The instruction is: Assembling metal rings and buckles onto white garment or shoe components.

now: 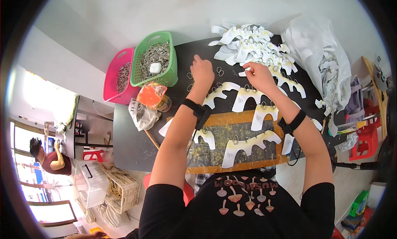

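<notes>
Both hands work at the far side of a dark table (pixel 136 144), set apart from each other. The left hand (pixel 202 70) is curled into a loose fist, knuckles up, resting on the tabletop among a few small bent wire rings (pixel 220 71) that lie loose beside it; whether it grips one cannot be told. The right hand (pixel 259 75) has its fingers pinched together at the edge of a heap of white card cutouts (pixel 252 45), touching one piece there. These cutouts are flat, thin and matte, each with scalloped arches along one edge, and several lie singly in a row nearer the body, most with a small metal ring on the upper edge. One large cutout (pixel 248 145) sits on a wooden-framed board (pixel 231 166) whose speckled dark surface looks glossy. Each wrist wears a black strap. Left of the hands stands a green plastic basket (pixel 167 76) with slotted walls, filled with grey metal rings and a small white object on top; a pink basket (pixel 111 88) of the same shape holds more metal pieces. An orange crinkled wrapper (pixel 151 94) lies in front of them, with a crumpled pale bag (pixel 141 114) beside it. At the right, a large translucent plastic bag (pixel 318 53) bulges with more white pieces.
</notes>
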`<act>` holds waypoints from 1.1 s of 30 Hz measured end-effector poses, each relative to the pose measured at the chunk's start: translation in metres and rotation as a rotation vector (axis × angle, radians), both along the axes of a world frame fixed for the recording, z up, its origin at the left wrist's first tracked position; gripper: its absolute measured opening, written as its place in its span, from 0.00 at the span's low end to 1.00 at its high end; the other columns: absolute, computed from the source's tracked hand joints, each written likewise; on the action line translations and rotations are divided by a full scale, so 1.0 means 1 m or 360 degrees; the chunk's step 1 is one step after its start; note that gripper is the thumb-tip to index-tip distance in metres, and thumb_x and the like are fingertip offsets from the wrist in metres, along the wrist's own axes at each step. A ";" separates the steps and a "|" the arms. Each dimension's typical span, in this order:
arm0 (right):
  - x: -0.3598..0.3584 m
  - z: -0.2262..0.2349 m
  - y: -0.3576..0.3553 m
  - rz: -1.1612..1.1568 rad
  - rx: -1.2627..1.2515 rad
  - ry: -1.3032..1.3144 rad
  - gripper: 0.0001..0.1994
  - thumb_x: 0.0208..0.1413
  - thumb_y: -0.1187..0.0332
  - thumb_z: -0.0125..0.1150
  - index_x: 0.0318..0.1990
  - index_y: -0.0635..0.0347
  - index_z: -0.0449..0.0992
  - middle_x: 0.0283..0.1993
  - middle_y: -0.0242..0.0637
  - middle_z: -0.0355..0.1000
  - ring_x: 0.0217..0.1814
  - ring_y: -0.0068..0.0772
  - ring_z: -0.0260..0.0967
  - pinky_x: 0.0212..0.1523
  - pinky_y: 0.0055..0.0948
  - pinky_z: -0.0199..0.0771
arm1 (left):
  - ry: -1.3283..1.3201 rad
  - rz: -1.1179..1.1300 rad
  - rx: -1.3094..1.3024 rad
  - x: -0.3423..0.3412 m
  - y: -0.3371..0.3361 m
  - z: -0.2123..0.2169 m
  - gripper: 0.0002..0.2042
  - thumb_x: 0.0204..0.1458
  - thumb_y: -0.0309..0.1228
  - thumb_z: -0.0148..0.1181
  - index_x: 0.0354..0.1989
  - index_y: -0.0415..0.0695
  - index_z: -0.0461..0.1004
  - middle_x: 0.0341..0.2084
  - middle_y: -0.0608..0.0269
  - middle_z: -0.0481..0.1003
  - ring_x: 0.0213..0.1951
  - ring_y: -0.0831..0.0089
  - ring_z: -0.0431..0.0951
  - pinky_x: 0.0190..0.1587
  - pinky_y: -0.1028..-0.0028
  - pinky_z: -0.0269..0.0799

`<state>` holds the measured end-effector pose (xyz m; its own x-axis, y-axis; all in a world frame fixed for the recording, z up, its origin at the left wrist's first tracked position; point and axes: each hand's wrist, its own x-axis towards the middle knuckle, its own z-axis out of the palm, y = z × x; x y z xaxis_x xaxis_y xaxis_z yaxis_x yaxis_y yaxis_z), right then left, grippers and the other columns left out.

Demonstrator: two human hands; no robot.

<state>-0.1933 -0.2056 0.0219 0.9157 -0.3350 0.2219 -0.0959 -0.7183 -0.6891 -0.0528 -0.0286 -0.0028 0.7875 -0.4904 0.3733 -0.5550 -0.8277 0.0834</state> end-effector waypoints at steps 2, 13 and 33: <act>-0.001 0.002 -0.001 -0.0004 -0.0003 0.0000 0.12 0.52 0.69 0.58 0.44 0.57 0.80 0.30 0.43 0.79 0.32 0.44 0.78 0.37 0.38 0.76 | -0.0036 -0.0002 -0.0017 0.006 0.004 -0.003 0.06 0.43 0.20 0.63 0.29 0.31 0.74 0.42 0.42 0.65 0.37 0.50 0.78 0.40 0.61 0.77; 0.004 -0.007 0.000 0.0073 0.0049 -0.0047 0.11 0.52 0.69 0.59 0.43 0.57 0.80 0.28 0.44 0.78 0.29 0.43 0.76 0.33 0.39 0.74 | 0.0069 0.0181 -0.0192 0.007 0.007 0.003 0.19 0.43 0.21 0.65 0.45 0.31 0.71 0.46 0.40 0.64 0.35 0.48 0.80 0.34 0.61 0.79; 0.011 -0.013 0.001 0.0217 0.0051 -0.0189 0.13 0.56 0.72 0.60 0.48 0.61 0.77 0.34 0.38 0.75 0.25 0.26 0.69 0.28 0.25 0.70 | 0.0377 -0.0652 -0.0811 0.003 -0.001 -0.001 0.09 0.46 0.22 0.61 0.37 0.37 0.74 0.28 0.47 0.78 0.31 0.54 0.81 0.36 0.61 0.77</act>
